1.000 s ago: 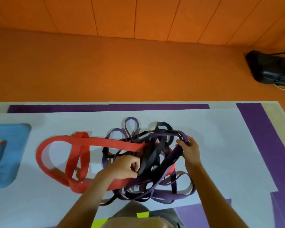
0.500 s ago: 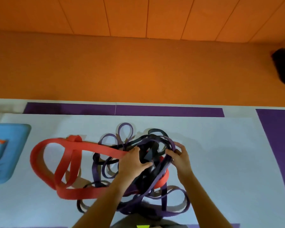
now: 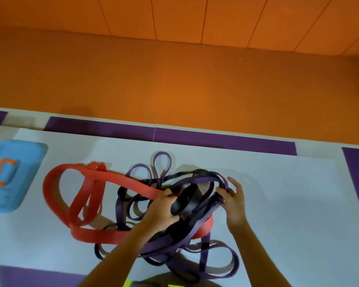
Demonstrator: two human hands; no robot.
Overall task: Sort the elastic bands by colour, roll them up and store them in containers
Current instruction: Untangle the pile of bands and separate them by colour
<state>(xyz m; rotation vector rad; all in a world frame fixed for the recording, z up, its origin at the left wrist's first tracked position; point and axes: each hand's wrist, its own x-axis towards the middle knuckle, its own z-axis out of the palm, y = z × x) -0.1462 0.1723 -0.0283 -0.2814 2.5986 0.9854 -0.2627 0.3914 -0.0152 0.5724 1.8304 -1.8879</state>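
A tangled heap of elastic bands lies on the white mat (image 3: 278,204). Wide red bands (image 3: 56,179) loop out to the left of the heap. Purple bands (image 3: 162,162) and black bands (image 3: 187,195) are knotted together in the middle and spill toward me. My left hand (image 3: 164,208) is in the heap's centre, fingers curled round a black band. My right hand (image 3: 234,199) grips purple and black bands at the heap's right edge.
A blue container (image 3: 13,175) with an orange mark lies at the left edge of the mat. Purple strips (image 3: 216,139) border the mat at the back and right. Orange floor (image 3: 174,83) and wall panels lie beyond.
Both hands have shifted within the heap and lifted bands slightly. My left hand now holds a black band. The camera view has drifted left, so the dark bag at the right is out of view.
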